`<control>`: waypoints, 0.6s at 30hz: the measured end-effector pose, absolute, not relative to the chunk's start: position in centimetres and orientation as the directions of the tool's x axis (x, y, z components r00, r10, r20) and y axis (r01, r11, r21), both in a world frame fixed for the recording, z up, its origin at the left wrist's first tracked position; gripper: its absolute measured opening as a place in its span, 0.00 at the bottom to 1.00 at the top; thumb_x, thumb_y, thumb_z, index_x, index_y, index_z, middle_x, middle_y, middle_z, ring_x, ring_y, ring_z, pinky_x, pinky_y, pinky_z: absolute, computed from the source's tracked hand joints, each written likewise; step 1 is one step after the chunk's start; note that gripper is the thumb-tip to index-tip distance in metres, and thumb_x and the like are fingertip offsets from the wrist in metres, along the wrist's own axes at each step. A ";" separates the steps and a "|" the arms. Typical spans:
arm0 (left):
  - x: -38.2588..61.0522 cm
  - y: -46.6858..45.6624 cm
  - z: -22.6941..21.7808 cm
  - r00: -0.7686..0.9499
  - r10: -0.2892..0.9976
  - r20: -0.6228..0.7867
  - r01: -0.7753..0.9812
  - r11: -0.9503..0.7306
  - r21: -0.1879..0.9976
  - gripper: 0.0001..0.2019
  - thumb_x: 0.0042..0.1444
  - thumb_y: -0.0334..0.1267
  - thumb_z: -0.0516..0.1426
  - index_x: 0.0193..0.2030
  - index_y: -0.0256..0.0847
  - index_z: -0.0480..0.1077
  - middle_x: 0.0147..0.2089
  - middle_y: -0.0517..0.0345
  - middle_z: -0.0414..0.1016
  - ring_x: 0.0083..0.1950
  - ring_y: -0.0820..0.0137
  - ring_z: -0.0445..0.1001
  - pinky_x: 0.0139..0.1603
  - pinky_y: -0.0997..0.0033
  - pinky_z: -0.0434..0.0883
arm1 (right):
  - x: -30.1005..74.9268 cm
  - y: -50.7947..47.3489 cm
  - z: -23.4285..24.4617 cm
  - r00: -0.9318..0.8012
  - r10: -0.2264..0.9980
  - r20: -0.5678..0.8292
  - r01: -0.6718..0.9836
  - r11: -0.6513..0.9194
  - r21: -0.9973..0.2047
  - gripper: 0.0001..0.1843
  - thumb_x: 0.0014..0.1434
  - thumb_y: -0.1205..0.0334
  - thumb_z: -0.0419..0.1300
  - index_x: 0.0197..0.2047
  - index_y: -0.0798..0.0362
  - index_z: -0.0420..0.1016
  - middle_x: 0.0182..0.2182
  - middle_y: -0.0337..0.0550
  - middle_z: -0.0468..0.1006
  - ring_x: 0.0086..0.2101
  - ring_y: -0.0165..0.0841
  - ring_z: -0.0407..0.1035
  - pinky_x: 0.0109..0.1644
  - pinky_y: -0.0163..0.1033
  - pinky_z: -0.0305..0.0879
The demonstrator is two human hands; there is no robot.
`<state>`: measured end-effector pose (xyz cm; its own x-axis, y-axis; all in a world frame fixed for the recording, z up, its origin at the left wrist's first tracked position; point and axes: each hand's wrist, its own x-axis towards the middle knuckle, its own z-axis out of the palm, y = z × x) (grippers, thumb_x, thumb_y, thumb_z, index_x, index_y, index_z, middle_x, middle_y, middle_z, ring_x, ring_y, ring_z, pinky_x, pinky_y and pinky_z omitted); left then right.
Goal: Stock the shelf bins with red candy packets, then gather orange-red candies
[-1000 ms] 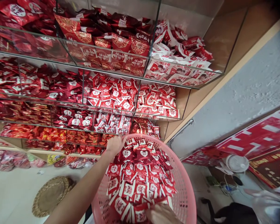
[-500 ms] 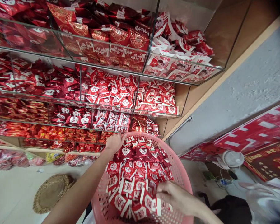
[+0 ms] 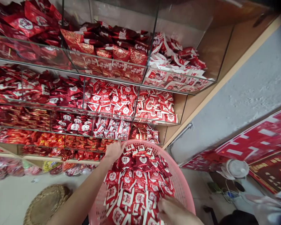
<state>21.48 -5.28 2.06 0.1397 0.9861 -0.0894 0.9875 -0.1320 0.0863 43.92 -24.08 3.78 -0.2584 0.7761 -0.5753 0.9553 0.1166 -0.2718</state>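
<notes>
A pink plastic basket (image 3: 182, 187) sits in front of me, heaped with small red and white candy packets (image 3: 138, 181). My left hand (image 3: 113, 151) is closed over the basket's far rim, the arm stretched along its left side. At the bottom edge my right hand (image 3: 170, 211) rests on the packets near the near rim, its fingers curled down among them; whether it holds any is hidden.
Glass-fronted shelf bins (image 3: 121, 103) full of red packets rise in tiers ahead. A white-and-red packet bin (image 3: 178, 72) is at the upper right. A woven round mat (image 3: 44, 203) lies on the floor at left, and a small white fan (image 3: 237, 168) stands at right.
My right hand has slid lower and nearer to me over the packets. The view has shifted slightly down; my left hand stays on the rim.
</notes>
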 end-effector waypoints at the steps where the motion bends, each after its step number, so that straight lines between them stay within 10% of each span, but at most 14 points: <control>1: 21.5 -5.3 2.1 0.141 0.986 -0.089 0.987 -0.133 0.088 0.30 0.59 0.53 0.34 0.48 0.33 0.65 0.37 0.42 0.73 0.40 0.58 0.73 0.37 0.64 0.67 | 43.8 -24.1 3.6 -0.242 0.778 -0.580 0.961 0.112 -0.252 0.07 0.44 0.70 0.52 0.24 0.53 0.71 0.29 0.42 0.75 0.34 0.35 0.67 0.35 0.35 0.56; 6: 21.4 -5.3 2.0 0.154 0.987 -0.056 0.983 -0.147 0.108 0.29 0.59 0.53 0.34 0.44 0.33 0.66 0.35 0.42 0.74 0.38 0.57 0.73 0.35 0.63 0.68 | 44.2 -22.2 6.5 -0.219 0.854 -0.473 0.967 0.125 -0.224 0.06 0.49 0.65 0.54 0.24 0.53 0.70 0.28 0.43 0.74 0.31 0.35 0.67 0.31 0.35 0.54; 12: 21.2 -5.4 1.9 0.149 0.988 -0.049 0.983 -0.142 0.119 0.30 0.59 0.54 0.34 0.44 0.33 0.67 0.35 0.41 0.74 0.39 0.59 0.74 0.36 0.65 0.68 | 44.6 -14.2 15.4 -0.172 0.977 0.129 0.918 0.206 -0.339 0.17 0.60 0.53 0.44 0.29 0.51 0.68 0.21 0.39 0.71 0.23 0.30 0.63 0.28 0.34 0.52; 18: 21.2 -5.3 1.7 0.156 0.988 -0.016 0.982 -0.153 0.106 0.29 0.59 0.53 0.34 0.44 0.32 0.66 0.35 0.42 0.74 0.38 0.58 0.74 0.35 0.64 0.68 | 44.5 -6.0 18.2 0.036 0.834 0.551 0.992 0.037 -0.121 0.21 0.58 0.49 0.46 0.27 0.54 0.71 0.31 0.50 0.73 0.34 0.38 0.65 0.36 0.39 0.55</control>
